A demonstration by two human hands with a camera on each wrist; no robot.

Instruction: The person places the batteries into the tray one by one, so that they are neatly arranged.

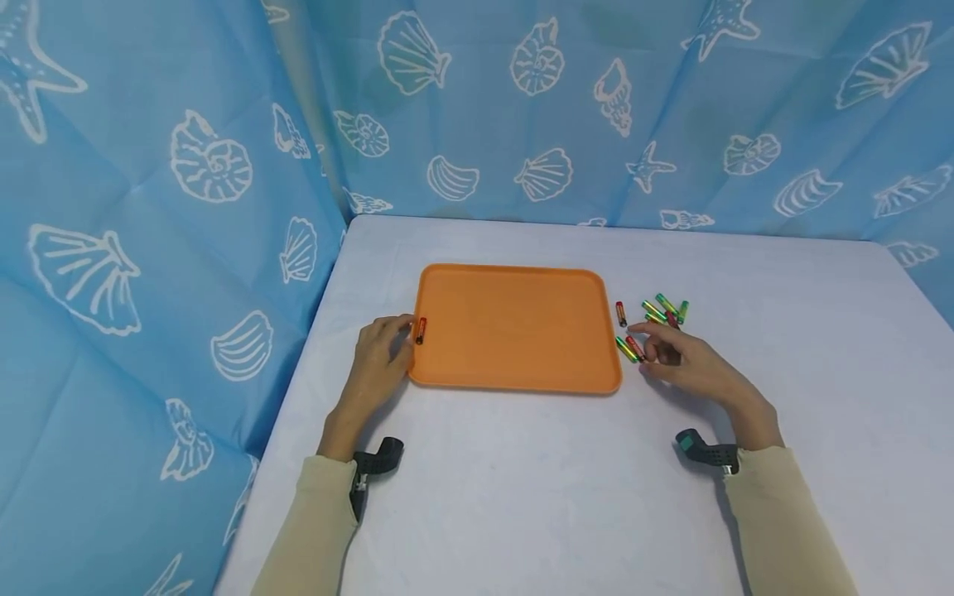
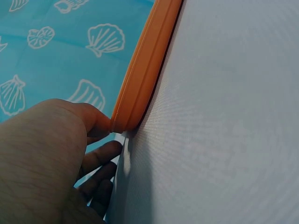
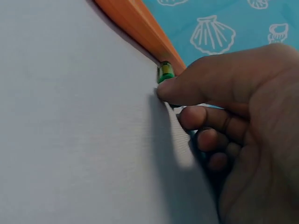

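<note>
Beige sleeves lie nearest. The left hand, fingers loosely spread, touches the left rim of an orange tray; the right hand, thumb and forefinger apart, is beside batteries right of the tray. One red battery lies just inside its left rim.

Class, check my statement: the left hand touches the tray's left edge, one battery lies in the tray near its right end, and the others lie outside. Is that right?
Not quite: the head view shows the lone battery in the orange tray near its left end, not its right. The left hand and the other batteries are as stated.
</note>
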